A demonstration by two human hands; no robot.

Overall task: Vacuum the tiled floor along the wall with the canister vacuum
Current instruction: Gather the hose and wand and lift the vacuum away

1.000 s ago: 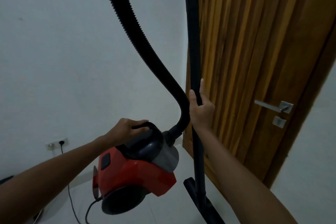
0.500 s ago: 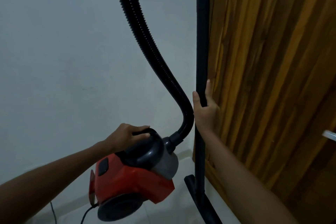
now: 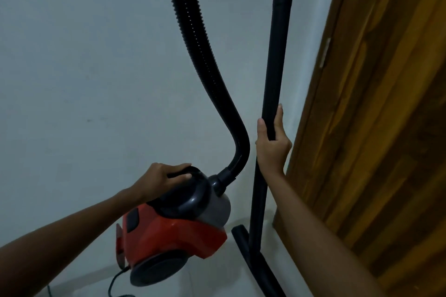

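Observation:
A red and grey canister vacuum [image 3: 173,234] hangs tilted above the pale tiled floor [image 3: 217,282]. My left hand [image 3: 161,179] grips its black carry handle on top. A black ribbed hose [image 3: 202,55] rises from the canister's front and leaves the frame at the top. My right hand [image 3: 272,142] is wrapped around the upright black wand [image 3: 277,55], close to the door. The wand runs down to a long black floor nozzle [image 3: 253,260] at the foot of the wall.
A white wall [image 3: 84,67] fills the left and centre. A wooden slatted door [image 3: 386,128] stands on the right, right beside the wand. The black power cord [image 3: 115,284] trails from the canister's rear across the floor.
The view has swung left: the door handle and the wall socket have left the frame and more white wall shows. Both hands keep the same grips.

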